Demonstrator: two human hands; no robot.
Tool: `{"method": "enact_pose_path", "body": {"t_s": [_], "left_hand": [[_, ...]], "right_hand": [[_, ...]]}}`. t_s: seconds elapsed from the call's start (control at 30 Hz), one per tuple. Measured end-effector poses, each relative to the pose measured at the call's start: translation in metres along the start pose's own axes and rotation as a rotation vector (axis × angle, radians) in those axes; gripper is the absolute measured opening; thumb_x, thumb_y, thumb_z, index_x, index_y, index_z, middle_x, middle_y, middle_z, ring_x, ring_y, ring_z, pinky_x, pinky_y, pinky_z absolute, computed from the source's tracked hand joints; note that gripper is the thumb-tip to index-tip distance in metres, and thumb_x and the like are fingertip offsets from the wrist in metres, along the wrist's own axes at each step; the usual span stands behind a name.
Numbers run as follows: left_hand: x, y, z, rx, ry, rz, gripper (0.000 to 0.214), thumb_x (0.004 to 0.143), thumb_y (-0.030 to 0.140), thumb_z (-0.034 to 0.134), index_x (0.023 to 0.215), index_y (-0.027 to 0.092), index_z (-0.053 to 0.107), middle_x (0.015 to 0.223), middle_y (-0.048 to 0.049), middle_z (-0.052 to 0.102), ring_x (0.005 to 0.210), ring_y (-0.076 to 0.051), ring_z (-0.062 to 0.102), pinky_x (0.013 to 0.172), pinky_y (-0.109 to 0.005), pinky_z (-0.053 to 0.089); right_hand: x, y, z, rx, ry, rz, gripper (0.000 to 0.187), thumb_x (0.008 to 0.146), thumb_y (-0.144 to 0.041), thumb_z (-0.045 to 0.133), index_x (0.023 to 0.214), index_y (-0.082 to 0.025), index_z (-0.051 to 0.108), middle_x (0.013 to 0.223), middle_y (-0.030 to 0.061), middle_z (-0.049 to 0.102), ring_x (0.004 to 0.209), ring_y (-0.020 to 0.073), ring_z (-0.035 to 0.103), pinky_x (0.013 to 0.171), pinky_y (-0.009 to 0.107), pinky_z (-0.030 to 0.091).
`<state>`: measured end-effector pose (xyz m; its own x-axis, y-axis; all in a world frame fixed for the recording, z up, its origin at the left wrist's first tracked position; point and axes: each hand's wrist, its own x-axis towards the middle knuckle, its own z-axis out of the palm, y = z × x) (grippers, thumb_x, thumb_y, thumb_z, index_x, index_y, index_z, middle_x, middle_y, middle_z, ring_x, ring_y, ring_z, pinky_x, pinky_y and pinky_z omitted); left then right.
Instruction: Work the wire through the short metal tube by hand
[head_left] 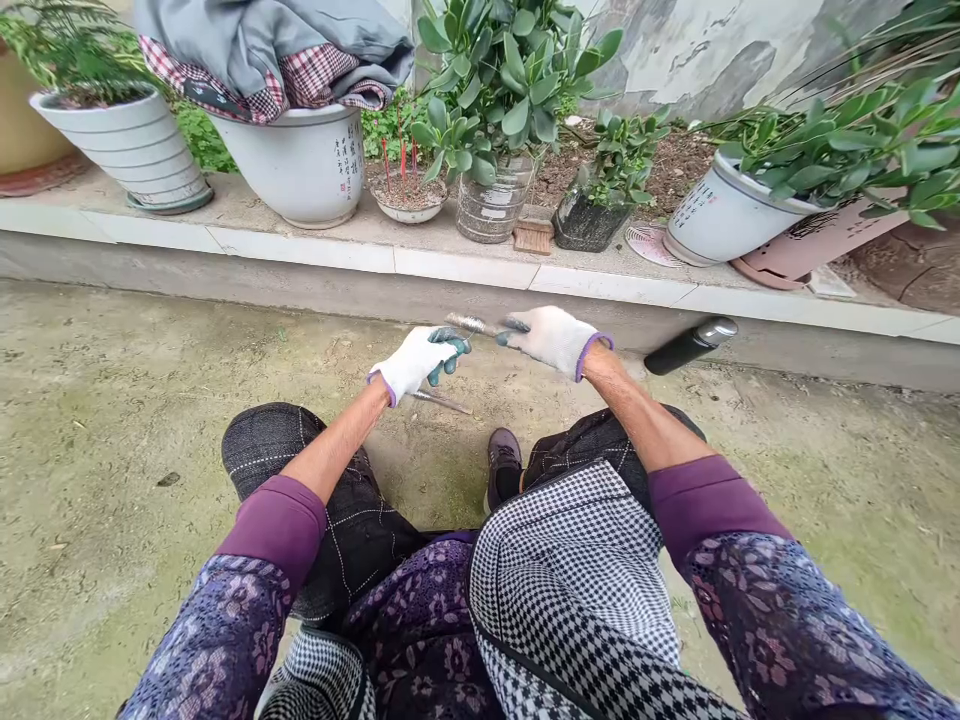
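Both my hands wear white work gloves with teal fingertips and purple cuffs. My left hand (418, 360) and my right hand (551, 338) are held out over my knees, fingers pinched on the two ends of a short grey metal rod (471, 324) that spans between them. A thin metal tool (441, 401) lies on the ground just below my left hand. I am sitting low, with dark checked trousers and a checked apron in view.
A tiled ledge (465, 268) runs across ahead, holding white pots (304, 165), a glass jar (491, 208) with a succulent, a small brush (533, 236) and more planters (724, 215). A dark flask (688, 346) lies at the ledge's foot. The ground is rough concrete.
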<state>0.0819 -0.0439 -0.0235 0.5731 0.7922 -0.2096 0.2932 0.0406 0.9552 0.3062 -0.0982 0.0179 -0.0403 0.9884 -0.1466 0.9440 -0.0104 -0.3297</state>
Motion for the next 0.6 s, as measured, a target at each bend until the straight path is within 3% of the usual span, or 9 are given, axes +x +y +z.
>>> {"method": "enact_pose_path", "body": {"t_s": [0.17,0.27,0.37,0.43,0.5,0.6], "left_hand": [[-0.005,0.005,-0.002,-0.086,-0.049,-0.02,0.023,0.079,0.025,0.064,0.095,0.012,0.073,0.058,0.0012,0.06,0.038,-0.007,0.043,0.035,-0.02,0.039],[-0.012,0.007,-0.002,-0.102,-0.069,-0.015,0.024,0.08,0.025,0.063,0.096,0.011,0.074,0.057,0.0015,0.058,0.041,-0.007,0.045,0.036,-0.018,0.039],[-0.014,0.006,-0.002,-0.096,-0.09,-0.022,0.024,0.082,0.023,0.06,0.098,0.011,0.074,0.055,0.0021,0.056,0.042,-0.008,0.045,0.036,-0.018,0.04],[-0.012,0.004,-0.003,-0.077,-0.084,-0.028,0.024,0.083,0.022,0.059,0.099,0.012,0.074,0.055,0.0027,0.055,0.042,-0.007,0.045,0.037,-0.018,0.04],[-0.008,0.002,-0.005,-0.052,-0.04,-0.04,0.023,0.083,0.021,0.059,0.098,0.012,0.074,0.054,0.0035,0.054,0.041,-0.007,0.044,0.037,-0.017,0.038],[-0.003,0.001,-0.009,-0.003,0.01,-0.026,0.021,0.079,0.015,0.06,0.095,0.011,0.073,0.057,0.0028,0.058,0.044,-0.006,0.045,0.04,-0.016,0.036]], "right_hand": [[-0.004,-0.004,-0.012,-0.015,0.138,0.015,0.037,0.092,-0.043,0.053,0.112,-0.019,0.072,0.095,0.008,0.075,0.082,0.0203,0.066,0.071,0.027,0.044],[-0.007,-0.007,-0.016,0.163,0.209,0.05,0.037,0.091,-0.042,0.057,0.113,-0.017,0.072,0.087,0.006,0.074,0.073,0.0178,0.063,0.066,0.026,0.045],[-0.011,-0.009,-0.018,0.472,0.205,0.11,0.035,0.089,-0.042,0.059,0.109,-0.016,0.07,0.07,0.0017,0.065,0.052,0.0113,0.051,0.048,0.023,0.041],[-0.015,-0.01,-0.018,0.691,0.114,0.094,0.033,0.086,-0.044,0.063,0.104,-0.015,0.068,0.064,-0.0009,0.059,0.043,0.0081,0.043,0.038,0.02,0.036],[-0.02,-0.011,-0.017,0.824,-0.061,0.024,0.033,0.082,-0.045,0.068,0.096,-0.015,0.066,0.061,-0.002,0.056,0.04,0.0068,0.041,0.033,0.019,0.035],[-0.026,-0.012,-0.011,0.804,-0.384,-0.06,0.036,0.076,-0.044,0.073,0.095,-0.014,0.068,0.061,-0.0018,0.059,0.039,0.0067,0.043,0.032,0.019,0.034]]}}
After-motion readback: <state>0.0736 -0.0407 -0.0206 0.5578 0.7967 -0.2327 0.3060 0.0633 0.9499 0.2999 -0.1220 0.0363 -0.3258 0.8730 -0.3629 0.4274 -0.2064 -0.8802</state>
